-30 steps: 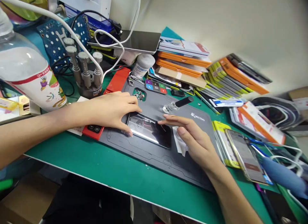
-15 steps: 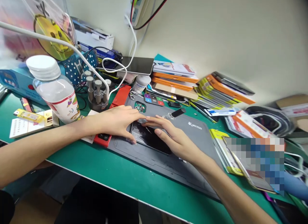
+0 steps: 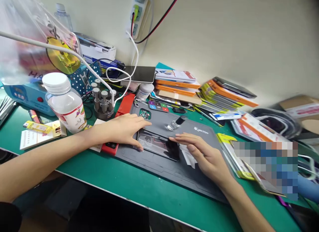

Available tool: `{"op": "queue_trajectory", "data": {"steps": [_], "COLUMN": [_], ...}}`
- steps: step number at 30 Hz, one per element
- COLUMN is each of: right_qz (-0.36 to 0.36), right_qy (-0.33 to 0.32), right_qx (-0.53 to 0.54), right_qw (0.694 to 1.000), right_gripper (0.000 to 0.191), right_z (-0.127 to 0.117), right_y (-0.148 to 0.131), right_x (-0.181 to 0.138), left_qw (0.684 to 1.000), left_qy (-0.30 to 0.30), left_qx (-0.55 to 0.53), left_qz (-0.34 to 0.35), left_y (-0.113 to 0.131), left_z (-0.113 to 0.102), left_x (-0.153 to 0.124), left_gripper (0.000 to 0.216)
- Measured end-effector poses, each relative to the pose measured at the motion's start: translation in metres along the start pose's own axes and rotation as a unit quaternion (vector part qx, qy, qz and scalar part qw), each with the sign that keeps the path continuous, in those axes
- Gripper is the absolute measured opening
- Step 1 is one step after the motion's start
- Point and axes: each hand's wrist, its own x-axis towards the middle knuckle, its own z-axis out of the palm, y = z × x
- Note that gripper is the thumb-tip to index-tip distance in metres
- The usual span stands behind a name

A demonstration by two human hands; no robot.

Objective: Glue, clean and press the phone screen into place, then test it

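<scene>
A dark phone (image 3: 158, 146) with a glossy, reflecting screen lies flat on a grey work mat (image 3: 147, 164). At its left end rests my left hand (image 3: 126, 129), palm down, thumb and fingers spread around the corner. My right hand (image 3: 206, 155) hovers over or lightly touches the phone's far right corner, its fingers stretched out and holding nothing I can see. Partly beneath the right hand is a white wipe or slip of paper (image 3: 187, 155). Just beyond the phone a small clear bottle with a black cap (image 3: 176, 123) stands on the mat.
A large white-capped jar (image 3: 66, 107) and a screwdriver stand (image 3: 103, 104) are at left, with a white cable (image 3: 86, 60) looping above. Boxes (image 3: 176, 84) are stacked along the wall. Yellow-edged packages (image 3: 230, 155) lie right of the mat. A red strip (image 3: 124, 105) borders its left side.
My right hand has slid right along the phone, baring more of the screen, the small bottle and the white wipe. My left hand stays at the phone's left end. The view has shifted slightly.
</scene>
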Motion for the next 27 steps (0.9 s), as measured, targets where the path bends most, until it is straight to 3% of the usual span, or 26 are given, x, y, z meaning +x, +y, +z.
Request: {"op": "queue_trajectory", "data": {"steps": [6, 14, 19, 22, 27], "right_qz": [0.071, 0.155, 0.152, 0.146, 0.165], "right_qy": [0.018, 0.159, 0.032, -0.006, 0.027], "right_qx": [0.051, 0.076, 0.024, -0.01, -0.026], "right_qw": [0.996, 0.972, 0.988, 0.989, 0.986], "right_gripper": [0.032, 0.036, 0.074, 0.072, 0.057], "right_z": [0.006, 0.002, -0.003, -0.002, 0.003], "right_y": [-0.011, 0.009, 0.023, 0.02, 0.02], "right_x": [0.002, 0.007, 0.032, 0.05, 0.056], "left_qw": [1.0, 0.998, 0.997, 0.998, 0.998], "left_qy": [0.003, 0.047, 0.053, 0.046, 0.04], "left_qx": [0.008, 0.018, 0.018, 0.009, 0.001], "left_qz": [0.014, 0.043, 0.059, 0.042, 0.048], "left_y": [-0.003, -0.009, -0.004, -0.004, -0.009], "left_z": [0.002, 0.006, 0.003, 0.002, 0.004], "left_x": [-0.003, -0.006, -0.007, -0.008, -0.008], "left_gripper": [0.095, 0.086, 0.088, 0.09, 0.09]}}
